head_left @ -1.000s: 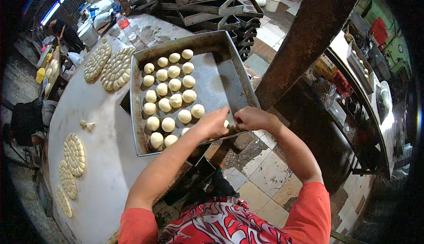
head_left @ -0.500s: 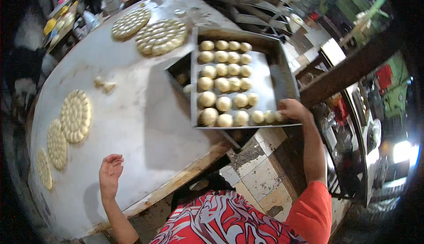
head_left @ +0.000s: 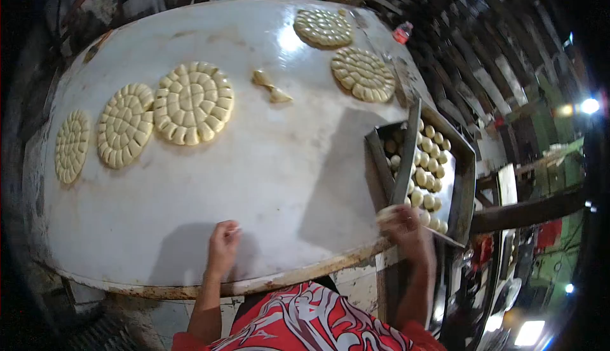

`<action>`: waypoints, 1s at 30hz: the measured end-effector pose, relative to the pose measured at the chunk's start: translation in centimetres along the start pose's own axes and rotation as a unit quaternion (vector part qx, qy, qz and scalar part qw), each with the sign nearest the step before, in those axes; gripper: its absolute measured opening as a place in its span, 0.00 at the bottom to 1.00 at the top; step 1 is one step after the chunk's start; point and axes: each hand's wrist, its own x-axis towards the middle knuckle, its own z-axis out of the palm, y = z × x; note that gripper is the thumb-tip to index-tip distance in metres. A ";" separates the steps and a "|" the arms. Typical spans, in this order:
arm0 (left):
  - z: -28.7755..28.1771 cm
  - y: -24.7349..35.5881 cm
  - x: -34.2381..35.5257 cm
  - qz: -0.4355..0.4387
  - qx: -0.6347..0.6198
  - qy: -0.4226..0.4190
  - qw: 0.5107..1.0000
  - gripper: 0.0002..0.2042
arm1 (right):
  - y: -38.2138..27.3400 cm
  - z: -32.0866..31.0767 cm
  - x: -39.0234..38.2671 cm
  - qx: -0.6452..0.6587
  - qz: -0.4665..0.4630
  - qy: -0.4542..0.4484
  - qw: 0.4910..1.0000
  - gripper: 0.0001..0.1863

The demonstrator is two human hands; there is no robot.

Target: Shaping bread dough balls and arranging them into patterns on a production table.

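Since the earlier frame, the right hand (head_left: 401,221) has moved from the near right corner to the near left corner of the rectangular grey metal tray (head_left: 471,176), which holds round cream dough balls (head_left: 422,177); blur hides whether this hand grips anything. The left hand (head_left: 223,243) hovers over the broad whitish table (head_left: 267,166), its fingers half curled; I cannot tell if it holds something. Beyond the right hand, a second dark metal tray (head_left: 379,163) sits beneath the first. Three flat, scored, pale dough discs (head_left: 194,104) lie ahead and left of the left hand.
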 end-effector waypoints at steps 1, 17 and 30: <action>1.2 -0.7 1.8 0.066 0.026 -0.002 0.997 0.11 | -0.6 4.2 0.9 -0.201 -0.094 -0.102 0.970 0.17; 15.3 10.2 34.3 0.274 0.360 0.045 0.891 0.18 | 10.2 12.6 6.1 -0.412 -0.092 0.169 0.891 0.11; 0.7 2.7 -2.4 -0.108 -0.073 -0.149 0.980 0.06 | 14.5 11.1 9.4 -0.273 -0.275 0.218 0.896 0.07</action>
